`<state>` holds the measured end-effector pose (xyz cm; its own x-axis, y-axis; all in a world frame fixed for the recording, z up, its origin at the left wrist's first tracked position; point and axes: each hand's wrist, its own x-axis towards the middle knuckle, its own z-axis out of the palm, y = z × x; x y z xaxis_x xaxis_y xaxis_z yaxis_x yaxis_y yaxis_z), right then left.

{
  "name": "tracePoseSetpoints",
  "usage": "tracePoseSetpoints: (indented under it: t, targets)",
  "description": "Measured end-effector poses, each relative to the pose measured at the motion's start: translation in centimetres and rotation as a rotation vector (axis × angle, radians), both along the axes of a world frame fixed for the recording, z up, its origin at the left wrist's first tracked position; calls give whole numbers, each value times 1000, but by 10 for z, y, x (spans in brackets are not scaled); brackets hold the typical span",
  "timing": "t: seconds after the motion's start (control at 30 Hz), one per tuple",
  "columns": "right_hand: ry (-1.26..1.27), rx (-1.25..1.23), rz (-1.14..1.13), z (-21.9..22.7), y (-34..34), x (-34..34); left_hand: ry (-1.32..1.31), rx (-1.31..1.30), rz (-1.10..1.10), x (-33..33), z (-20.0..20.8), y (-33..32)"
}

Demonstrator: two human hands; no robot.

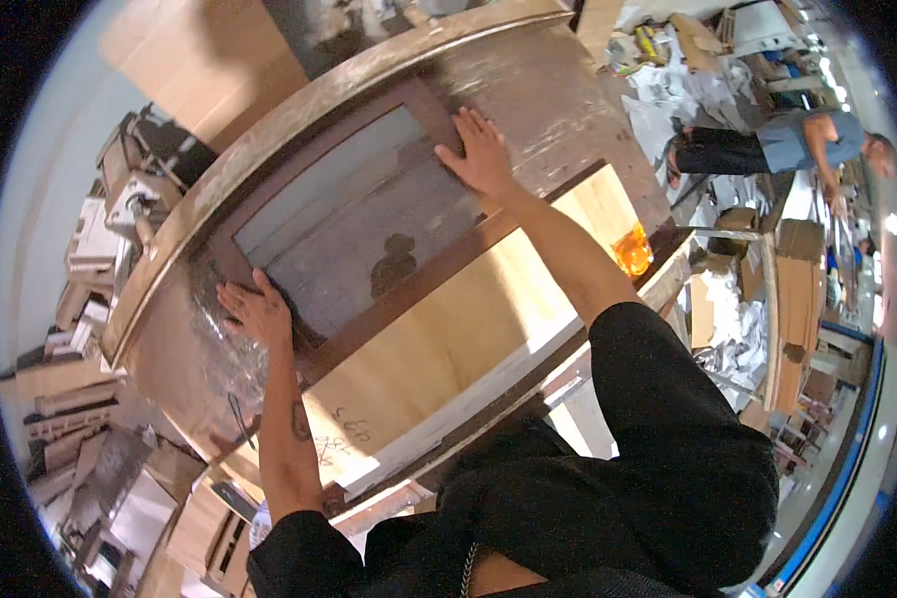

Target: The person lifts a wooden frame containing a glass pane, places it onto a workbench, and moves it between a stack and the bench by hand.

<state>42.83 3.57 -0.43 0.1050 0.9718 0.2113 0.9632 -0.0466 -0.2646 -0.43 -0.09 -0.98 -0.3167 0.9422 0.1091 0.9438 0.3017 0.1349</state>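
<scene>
A dark framed panel [354, 214] lies on the desk [558, 110]. The left hand [259, 311] and the right hand [483, 154] rest on its opposite ends, fingers spread wide, covering parts of the frame. Crumpled white sheets [747, 337] fill an open bin [770, 329], bottom hidden. The orange packet's [632, 251] content I cannot tell.

I'm seeing a dark brown framed panel [409, 289] lying flat in the upper middle of the view, its long sides slanting up toward the right. Its rectangular pane [354, 214] is gleaming, showing pale grey along the top and a dark head-shaped patch lower down.
</scene>
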Motion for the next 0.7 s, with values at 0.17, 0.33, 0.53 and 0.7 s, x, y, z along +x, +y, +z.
tracePoseSetpoints:
  t: [0.17,0.33,0.53,0.7]
  targets:
    - [48,-18,-13,6,-2,8,-32,-26,-14,12,10,5]
    - [371,-50,41,7,6,8,19,-126,40,-23,-13,6]
    - [1081,-151,-76,31,-5,31,-1424,-45,55,22,83,14]
    - [1848,192,-208,148,-72,-1,-2150,194,-194,-60,155,-15]
